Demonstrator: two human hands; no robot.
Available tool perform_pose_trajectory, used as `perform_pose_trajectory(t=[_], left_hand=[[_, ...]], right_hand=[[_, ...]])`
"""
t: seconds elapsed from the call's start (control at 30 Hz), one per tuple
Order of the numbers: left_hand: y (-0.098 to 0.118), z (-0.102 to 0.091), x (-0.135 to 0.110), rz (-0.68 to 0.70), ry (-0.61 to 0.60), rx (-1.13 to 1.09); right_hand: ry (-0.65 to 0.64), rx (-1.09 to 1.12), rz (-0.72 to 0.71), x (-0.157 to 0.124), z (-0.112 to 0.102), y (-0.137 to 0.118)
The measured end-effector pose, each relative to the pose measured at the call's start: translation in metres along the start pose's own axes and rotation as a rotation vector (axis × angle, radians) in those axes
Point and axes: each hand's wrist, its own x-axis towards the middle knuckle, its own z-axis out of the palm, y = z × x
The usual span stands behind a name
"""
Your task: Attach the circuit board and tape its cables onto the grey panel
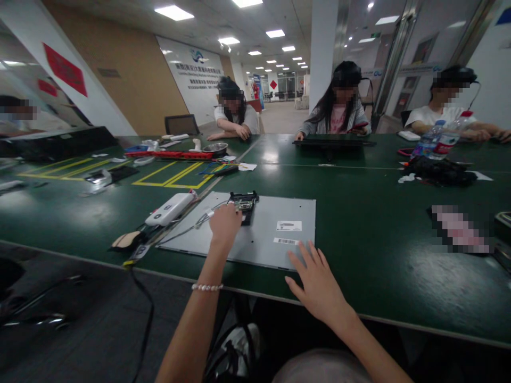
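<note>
A flat grey display panel [267,250] lies back side up on the table in front of me, with two white labels on it. Near its far edge sits a black bracket holding a green circuit board [244,204]. My left hand [225,223], a beaded bracelet on its wrist, is closed at the left side of that bracket. The fingertips are hidden, so what they grip cannot be seen. A thin grey cable [187,230] runs over the panel just left of this hand. My right hand [319,279] is open, its spread fingertips at the panel's near right corner.
A white power strip [170,209] and a beige-topped mouse-like object [126,241] lie left of the panel. A phone [459,229] rests to the right. Bottles [443,141] and a black bag [443,170] stand beyond it. Several people sit across the green table [367,213].
</note>
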Motion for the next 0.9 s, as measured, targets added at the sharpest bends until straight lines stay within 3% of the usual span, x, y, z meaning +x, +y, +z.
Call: perform_pose_trajectory(t=[0.1, 0.27, 0.37, 0.47, 0.57, 0.73, 0.9], left_hand=[[-0.025, 0.002, 0.01, -0.055, 0.072, 0.067], [-0.059, 0.009, 0.037, -0.101, -0.061, 0.071], [-0.067, 0.006, 0.052, -0.087, 0.0, 0.046], [-0.058, -0.001, 0.068, -0.015, 0.106, 0.024], [-0.035, -0.004, 0.087, 0.091, 0.139, 0.008], [0.004, 0.01, 0.113, 0.167, -0.004, -0.022], [0.017, 0.023, 0.126, 0.147, -0.084, -0.07]], right_hand=[[0.008, 0.003, 0.001, 0.0, 0.001, 0.0], [0.01, 0.006, 0.002, 0.0, 0.002, 0.0], [0.009, 0.004, 0.0, 0.0, 0.002, 0.0], [0.011, 0.004, 0.004, 0.0, 0.002, 0.0], [0.009, 0.005, 0.005, 0.0, 0.001, 0.0], [0.004, 0.007, 0.007, 0.002, 0.001, 0.001], [0.015, 0.008, 0.005, 0.003, 0.001, 0.001]])
